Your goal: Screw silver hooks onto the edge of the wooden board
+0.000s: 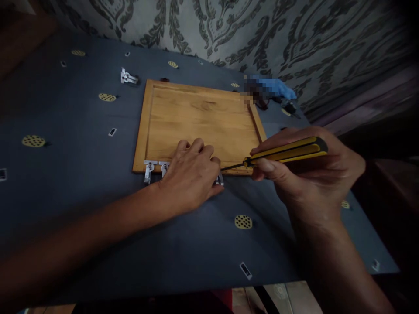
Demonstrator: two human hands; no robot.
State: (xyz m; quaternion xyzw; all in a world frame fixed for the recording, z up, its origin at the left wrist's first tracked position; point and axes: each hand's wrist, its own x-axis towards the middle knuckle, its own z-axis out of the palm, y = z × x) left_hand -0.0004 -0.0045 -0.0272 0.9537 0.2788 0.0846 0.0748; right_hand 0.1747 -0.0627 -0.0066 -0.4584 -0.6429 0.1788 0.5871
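Observation:
A wooden cabinet door panel (199, 120) lies flat on a dark blue tablecloth (81, 174). My left hand (191, 174) presses down with curled fingers on a metal hinge (220, 179) at the panel's near edge. Another metal hinge (149, 169) sticks out to the left of that hand. My right hand (307, 174) grips a yellow and black screwdriver (288, 151). Its thin shaft points left toward the hinge under my left hand, and the tip is hidden behind my fingers.
A loose metal hinge (128, 77) lies at the back left of the table. A blue object (278, 89) rests at the back right by the patterned wall (262, 30). The table's near edge (229, 285) runs along the bottom.

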